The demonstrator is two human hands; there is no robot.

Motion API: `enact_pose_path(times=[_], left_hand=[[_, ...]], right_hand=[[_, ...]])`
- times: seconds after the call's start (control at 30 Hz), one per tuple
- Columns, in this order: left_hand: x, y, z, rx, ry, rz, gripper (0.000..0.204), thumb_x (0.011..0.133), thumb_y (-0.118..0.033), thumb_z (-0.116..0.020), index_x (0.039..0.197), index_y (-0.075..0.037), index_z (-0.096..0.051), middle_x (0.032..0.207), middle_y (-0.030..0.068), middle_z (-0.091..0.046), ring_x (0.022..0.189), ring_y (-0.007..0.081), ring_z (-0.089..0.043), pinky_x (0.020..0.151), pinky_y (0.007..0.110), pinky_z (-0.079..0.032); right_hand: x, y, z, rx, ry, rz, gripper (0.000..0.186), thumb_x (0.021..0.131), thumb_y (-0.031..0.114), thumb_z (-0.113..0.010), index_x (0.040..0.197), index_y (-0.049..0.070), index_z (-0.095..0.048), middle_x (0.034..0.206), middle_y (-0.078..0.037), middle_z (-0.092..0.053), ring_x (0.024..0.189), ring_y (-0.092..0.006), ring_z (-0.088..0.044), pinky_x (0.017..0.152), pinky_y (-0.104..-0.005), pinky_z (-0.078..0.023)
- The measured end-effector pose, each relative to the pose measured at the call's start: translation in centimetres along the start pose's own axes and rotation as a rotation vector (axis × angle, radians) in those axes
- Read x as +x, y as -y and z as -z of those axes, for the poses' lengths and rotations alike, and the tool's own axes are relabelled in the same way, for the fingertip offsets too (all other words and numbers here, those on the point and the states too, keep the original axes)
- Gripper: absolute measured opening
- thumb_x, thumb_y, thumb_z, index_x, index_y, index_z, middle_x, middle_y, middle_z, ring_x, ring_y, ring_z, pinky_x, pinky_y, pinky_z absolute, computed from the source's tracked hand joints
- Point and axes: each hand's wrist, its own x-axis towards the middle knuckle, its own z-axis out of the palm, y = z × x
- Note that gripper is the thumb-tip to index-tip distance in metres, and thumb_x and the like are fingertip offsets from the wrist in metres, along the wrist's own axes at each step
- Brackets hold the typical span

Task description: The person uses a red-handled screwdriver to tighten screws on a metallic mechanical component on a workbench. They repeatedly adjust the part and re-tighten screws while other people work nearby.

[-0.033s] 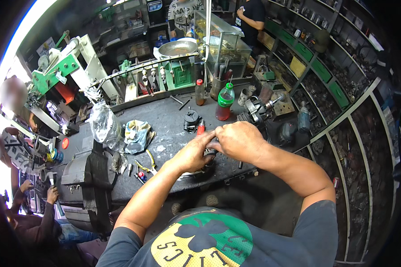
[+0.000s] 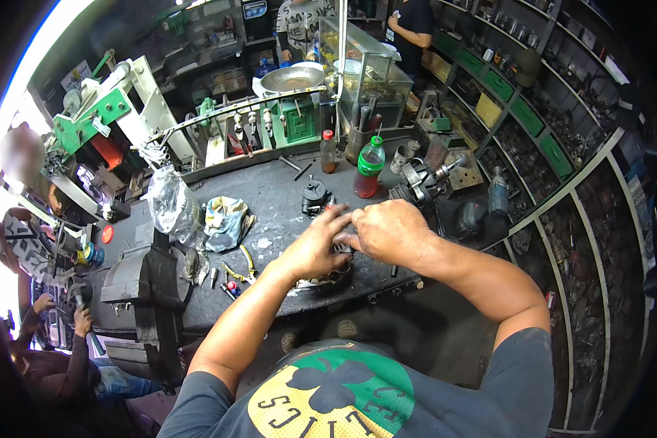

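Close together over the front edge of the dark workbench are both my hands. My left hand has its fingers stretched out and spread, the tips slightly blurred, beside a metal part that it mostly hides. Right against it, my right hand is closed in a fist; what it grips is hidden. Just beyond my left fingers lies a round black mechanical part, with a red-ended object partly covered by the fingers.
A heavy bench vise stands left, near yellow-handled pliers, a stained rag and a plastic bag. Behind my hands stand a green-capped bottle of red liquid and a small red-capped bottle. A co-worker's hand holds a hammer at far left.
My left fingers have lifted and spread away from my right hand, now covering more of the red-ended object. My right fist stays almost in place.
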Motion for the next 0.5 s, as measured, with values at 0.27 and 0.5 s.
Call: enact_pose_path(times=[0.27, 0.5], left_hand=[[0.0, 4.3, 0.2, 0.075, 0.176, 0.315, 0.040, 0.090, -0.028, -0.093, 0.121, -0.004, -0.083, 0.114, 0.0243, -0.083, 0.111, 0.0432, -0.080, 0.099, 0.051, -0.063], [3.0, 0.2, 6.5, -0.168, -0.120, 0.444, 0.032, 0.098, -0.012, -0.088, 0.126, 0.001, -0.082, 0.113, 0.0169, -0.087, 0.101, 0.0189, -0.082, 0.095, 0.036, -0.063]], right_hand=[[0.3, 0.3, 0.4, 0.090, 0.012, 0.081, 0.046, 0.104, 0.039, -0.078, 0.124, -0.001, -0.066, 0.102, -0.023, -0.076, 0.093, -0.0436, -0.080, 0.081, -0.0537, -0.066], [-0.1, -1.2, -0.9, 0.222, 0.024, 0.203, 0.053, 0.099, 0.032, -0.086, 0.135, 0.002, -0.061, 0.112, -0.025, -0.068, 0.103, -0.0455, -0.077, 0.088, -0.0536, -0.064]])
